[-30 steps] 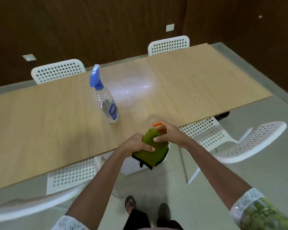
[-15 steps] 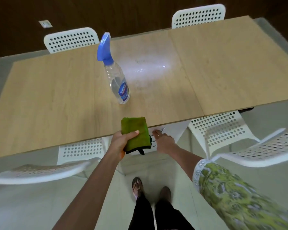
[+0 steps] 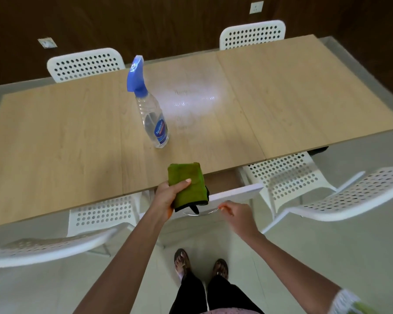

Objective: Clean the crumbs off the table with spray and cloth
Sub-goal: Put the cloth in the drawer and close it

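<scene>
A folded green cloth [image 3: 187,184] is gripped in my left hand [image 3: 166,197] and held over the near edge of the wooden table [image 3: 55,143]. A clear spray bottle [image 3: 154,118] with a blue trigger head stands upright on the table just beyond the cloth. A wet, shiny patch [image 3: 191,98] lies right of the bottle. No crumbs are visible. My right hand [image 3: 238,217] is lower, its curled fingertips at the right end of a thin metal handle [image 3: 202,214] on a white drawer front [image 3: 236,192] under the table. The drawer stands pulled out.
White perforated chairs surround the table: two at the far side [image 3: 84,64] [image 3: 252,34], one tucked in at the near left [image 3: 100,214], one at the near right [image 3: 281,177], and two pulled-out ones [image 3: 43,248] [image 3: 349,196]. My feet stand on the pale floor.
My right hand let go of the cloth and dropped to the drawer handle; the drawer has come out toward me. My left hand keeps the cloth. The bottle has not moved.
</scene>
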